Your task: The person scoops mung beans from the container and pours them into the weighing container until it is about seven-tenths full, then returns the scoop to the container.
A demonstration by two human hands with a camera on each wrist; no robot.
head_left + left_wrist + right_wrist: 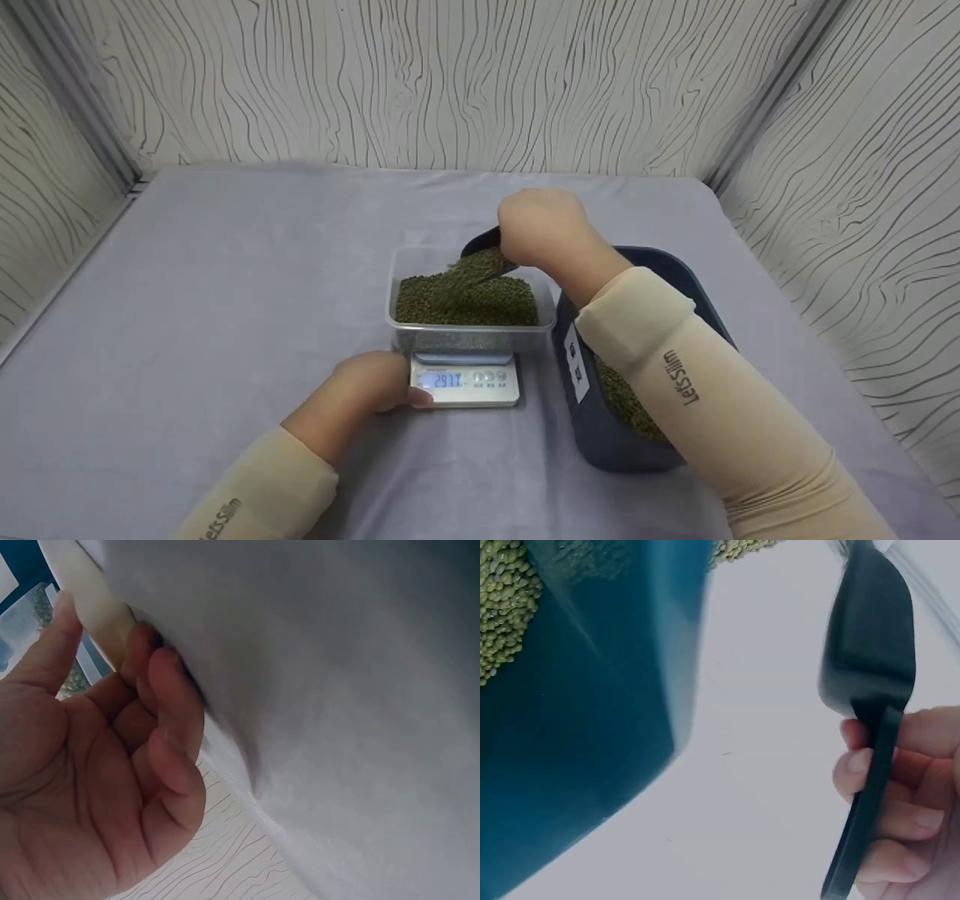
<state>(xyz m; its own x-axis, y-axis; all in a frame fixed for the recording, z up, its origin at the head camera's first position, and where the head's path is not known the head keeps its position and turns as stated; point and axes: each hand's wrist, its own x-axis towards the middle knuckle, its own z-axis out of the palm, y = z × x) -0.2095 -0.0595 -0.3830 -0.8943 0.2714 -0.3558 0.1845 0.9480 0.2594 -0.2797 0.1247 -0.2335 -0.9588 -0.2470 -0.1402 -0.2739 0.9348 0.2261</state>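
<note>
My right hand (544, 225) grips the handle of a black scoop (870, 637), its fingers curled round it. The scoop is tilted over a clear plastic container (397, 326), and small green beans (420, 300) slide from it onto the heap inside. Under the container stands a kitchen scale (487, 397) with a lit display. My left hand (375, 381) holds the scale's left edge, thumb at the front corner. In the left wrist view, that hand's curled fingers (169, 690) lie against the scale's underside, opposite the thumb.
A dark blue bin (600, 442), partly filled with the same beans, stands close on the container's right, under my right forearm. White labels (576, 364) are on its left wall. A pale cloth (225, 300) covers the table, with patterned panels (450, 82) behind.
</note>
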